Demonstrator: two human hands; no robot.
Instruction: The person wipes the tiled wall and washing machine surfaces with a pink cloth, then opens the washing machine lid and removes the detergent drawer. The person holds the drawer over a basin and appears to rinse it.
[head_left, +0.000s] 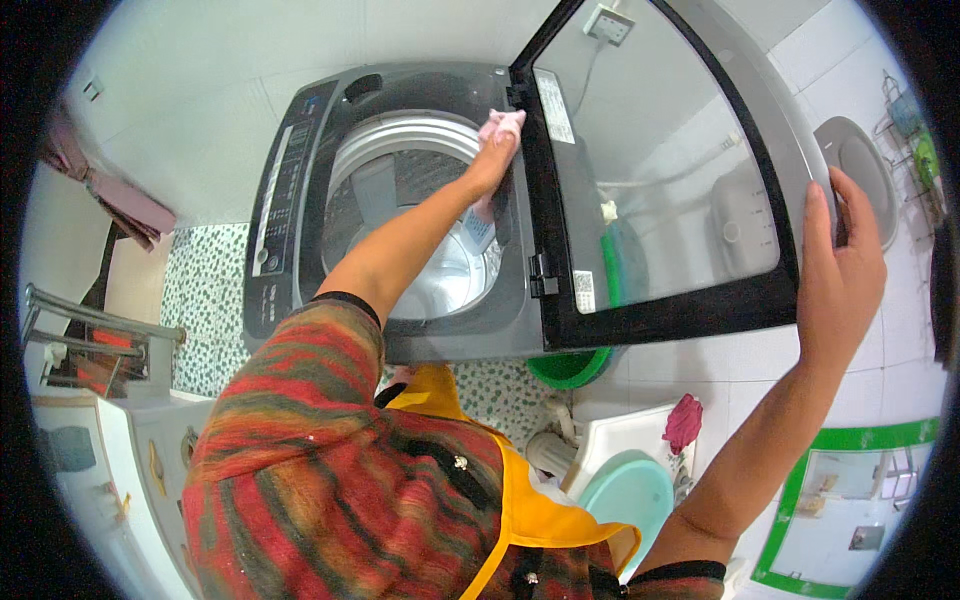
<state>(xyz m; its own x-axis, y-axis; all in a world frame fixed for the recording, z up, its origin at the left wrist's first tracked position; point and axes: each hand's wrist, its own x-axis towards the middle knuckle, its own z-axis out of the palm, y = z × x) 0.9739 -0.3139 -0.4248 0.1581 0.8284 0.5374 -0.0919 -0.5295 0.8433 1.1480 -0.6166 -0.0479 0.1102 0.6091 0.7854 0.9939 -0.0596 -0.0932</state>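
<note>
My left hand grips a crumpled pale pink cloth against the hinge-side rim of a dark grey top-loading washing machine. Below that forearm the round metal drum shows, partly covered by the arm. The black-framed clear lid stands raised to the right on its hinges. Around its grey outer edge, my right hand is curled with the thumb on the near face and fingers behind. A control panel runs along the machine's left side.
A green basin sits beside the machine on the patterned floor. Lower right, a white washbasin holds a turquoise tub, with a magenta cloth at its edge. A metal rail and white cabinet stand left.
</note>
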